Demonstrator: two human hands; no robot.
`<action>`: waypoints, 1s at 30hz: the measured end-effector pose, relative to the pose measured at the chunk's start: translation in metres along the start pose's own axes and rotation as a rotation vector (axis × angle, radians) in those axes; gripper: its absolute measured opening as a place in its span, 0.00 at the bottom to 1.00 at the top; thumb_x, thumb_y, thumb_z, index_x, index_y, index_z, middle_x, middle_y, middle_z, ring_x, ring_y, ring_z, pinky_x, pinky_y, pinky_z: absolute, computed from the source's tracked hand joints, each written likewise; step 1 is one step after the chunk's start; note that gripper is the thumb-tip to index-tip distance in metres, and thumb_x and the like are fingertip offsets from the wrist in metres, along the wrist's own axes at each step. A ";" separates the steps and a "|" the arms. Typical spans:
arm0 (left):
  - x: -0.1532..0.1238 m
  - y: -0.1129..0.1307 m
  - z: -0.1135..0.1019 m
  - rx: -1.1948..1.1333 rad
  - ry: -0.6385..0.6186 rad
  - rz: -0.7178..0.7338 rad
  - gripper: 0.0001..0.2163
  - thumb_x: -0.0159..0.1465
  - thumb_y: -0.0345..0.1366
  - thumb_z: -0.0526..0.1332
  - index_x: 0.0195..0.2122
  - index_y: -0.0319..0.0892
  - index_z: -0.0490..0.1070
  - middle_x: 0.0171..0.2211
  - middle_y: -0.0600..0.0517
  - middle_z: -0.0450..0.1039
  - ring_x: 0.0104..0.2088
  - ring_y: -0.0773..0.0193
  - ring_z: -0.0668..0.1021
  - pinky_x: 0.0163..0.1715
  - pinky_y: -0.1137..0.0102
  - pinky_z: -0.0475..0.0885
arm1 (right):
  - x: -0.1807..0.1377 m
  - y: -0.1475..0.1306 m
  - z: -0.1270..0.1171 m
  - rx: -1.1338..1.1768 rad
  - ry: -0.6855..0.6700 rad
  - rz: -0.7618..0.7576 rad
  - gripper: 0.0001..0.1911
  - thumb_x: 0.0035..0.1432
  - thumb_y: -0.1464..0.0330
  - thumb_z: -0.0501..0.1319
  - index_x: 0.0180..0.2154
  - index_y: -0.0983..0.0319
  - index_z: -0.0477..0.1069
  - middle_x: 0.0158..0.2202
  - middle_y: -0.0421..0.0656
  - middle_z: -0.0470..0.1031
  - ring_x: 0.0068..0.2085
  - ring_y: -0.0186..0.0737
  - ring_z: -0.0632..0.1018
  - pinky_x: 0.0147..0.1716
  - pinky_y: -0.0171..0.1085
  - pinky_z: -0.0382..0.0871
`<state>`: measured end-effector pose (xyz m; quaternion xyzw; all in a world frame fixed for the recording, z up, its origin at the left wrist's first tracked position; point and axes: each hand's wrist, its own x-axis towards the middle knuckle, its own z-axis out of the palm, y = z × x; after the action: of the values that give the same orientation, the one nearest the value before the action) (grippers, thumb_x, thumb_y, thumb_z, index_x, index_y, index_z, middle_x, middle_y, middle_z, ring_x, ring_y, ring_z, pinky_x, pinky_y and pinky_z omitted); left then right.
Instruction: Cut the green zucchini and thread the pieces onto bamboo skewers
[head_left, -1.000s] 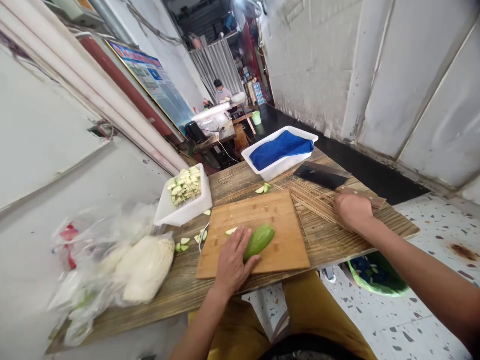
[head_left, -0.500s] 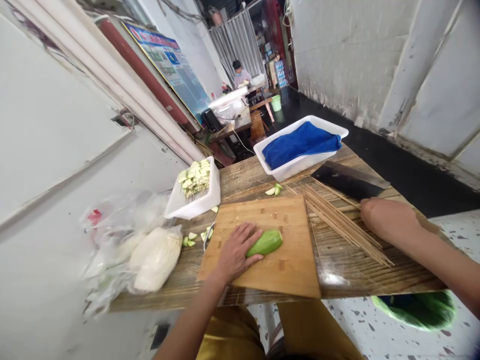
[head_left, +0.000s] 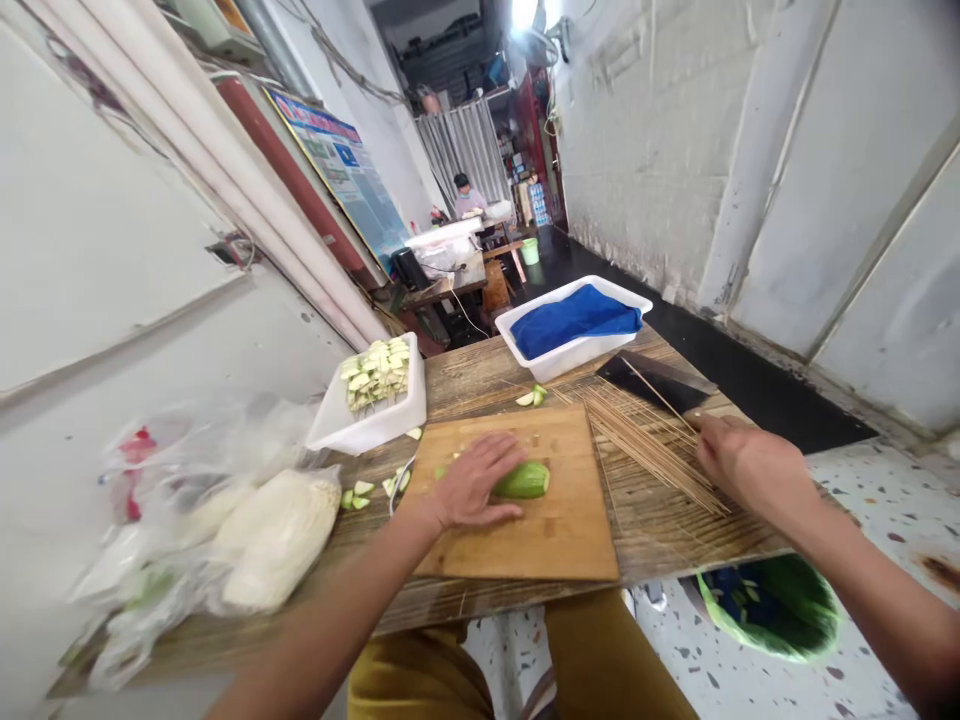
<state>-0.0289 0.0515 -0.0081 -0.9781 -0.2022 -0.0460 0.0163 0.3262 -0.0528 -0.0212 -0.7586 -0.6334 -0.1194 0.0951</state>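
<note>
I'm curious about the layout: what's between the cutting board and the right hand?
The head view shows thin sticks lying between the cutting board and the right hand.

Mustard-yellow trousers [head_left: 611, 655] are worn, seen at six o'clock, with plain cloth and roomy legs; soft creases are shown across the left trouser leg [head_left: 412, 675]. The left forearm [head_left: 352, 595], toward seven o'clock, and the right forearm [head_left: 862, 560], toward four o'clock, are left uncovered, as are the left hand [head_left: 480, 480] and the right hand [head_left: 750, 468], with slender fingers.
</note>
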 end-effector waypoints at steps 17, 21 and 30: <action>0.034 0.059 0.014 -0.003 0.026 -0.373 0.12 0.60 0.37 0.52 0.43 0.40 0.65 0.44 0.44 0.67 0.47 0.55 0.67 0.52 0.53 0.54 | -0.072 -0.090 0.047 0.710 0.225 -0.030 0.13 0.60 0.60 0.48 0.35 0.61 0.65 0.30 0.47 0.74 0.31 0.43 0.76 0.29 0.40 0.70; 0.037 0.066 0.018 0.037 -0.009 -0.440 0.13 0.61 0.35 0.50 0.45 0.38 0.63 0.45 0.42 0.65 0.47 0.52 0.65 0.52 0.48 0.51 | -0.070 -0.093 0.051 0.714 0.223 -0.048 0.16 0.60 0.58 0.48 0.35 0.62 0.66 0.30 0.47 0.74 0.30 0.43 0.76 0.30 0.40 0.70; 0.032 0.060 0.017 0.024 0.001 -0.469 0.17 0.62 0.39 0.49 0.52 0.42 0.58 0.44 0.44 0.66 0.46 0.53 0.66 0.51 0.54 0.52 | -0.070 -0.098 0.056 0.648 0.264 -0.076 0.18 0.61 0.57 0.47 0.35 0.64 0.67 0.29 0.47 0.74 0.30 0.42 0.76 0.29 0.39 0.69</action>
<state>0.0258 0.0098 -0.0231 -0.9042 -0.4243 -0.0465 0.0168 0.2217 -0.0841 -0.0961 -0.6430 -0.6485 -0.0127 0.4072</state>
